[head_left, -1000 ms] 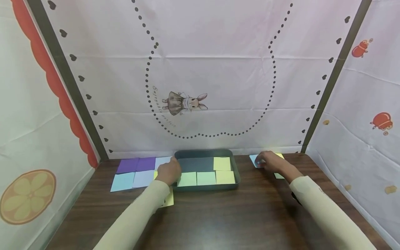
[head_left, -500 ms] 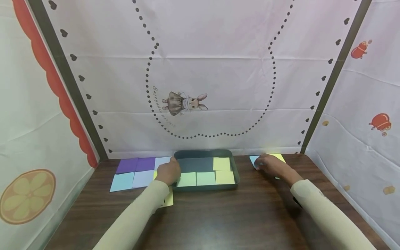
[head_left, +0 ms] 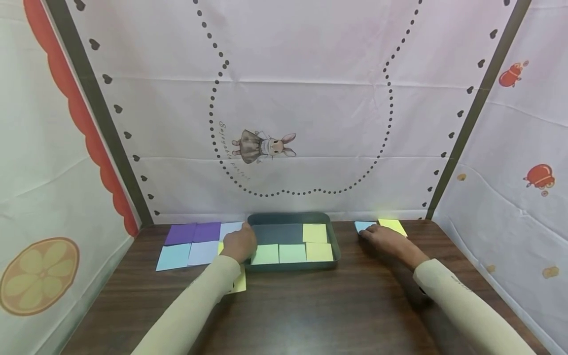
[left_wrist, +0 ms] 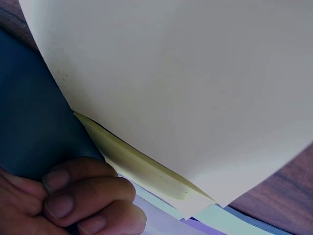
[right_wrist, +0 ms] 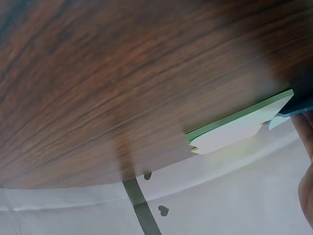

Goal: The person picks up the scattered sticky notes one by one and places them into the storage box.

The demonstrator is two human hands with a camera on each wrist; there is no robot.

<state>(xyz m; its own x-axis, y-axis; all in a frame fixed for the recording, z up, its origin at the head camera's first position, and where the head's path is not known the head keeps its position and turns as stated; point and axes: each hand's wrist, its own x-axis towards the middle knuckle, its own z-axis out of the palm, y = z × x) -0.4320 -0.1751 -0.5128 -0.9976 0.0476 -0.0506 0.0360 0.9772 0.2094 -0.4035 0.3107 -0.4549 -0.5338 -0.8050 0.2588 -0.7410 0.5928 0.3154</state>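
Observation:
In the head view my left hand [head_left: 240, 243] grips the left rim of a dark tray [head_left: 295, 267]. Its fingers [left_wrist: 93, 193] are curled close by the tray's wall in the left wrist view. Several green and yellow sticky notes line the tray's front row, and a yellow sticky note [head_left: 315, 232] sits at its back right. Over on the right, my right hand [head_left: 388, 240] pinches the near edge of a blue sticky note [head_left: 365, 225]. In the right wrist view only part of that hand shows, with a fingertip under the teal edge; the thumb is hidden.
Purple [head_left: 179, 234], light blue [head_left: 172, 257] and lavender [head_left: 203, 253] sticky notes lie left of the tray. Yellow notes [head_left: 239, 282] lie under the left wrist. Another yellow note [head_left: 392, 226] lies behind the right hand, with a green pad [right_wrist: 239, 117] beside it. Fabric walls [head_left: 310, 123] enclose the table.
My right hand has shifted slightly nearer and to the right, covering the green note and showing more of the yellow one. The left hand and the tray stay in place.

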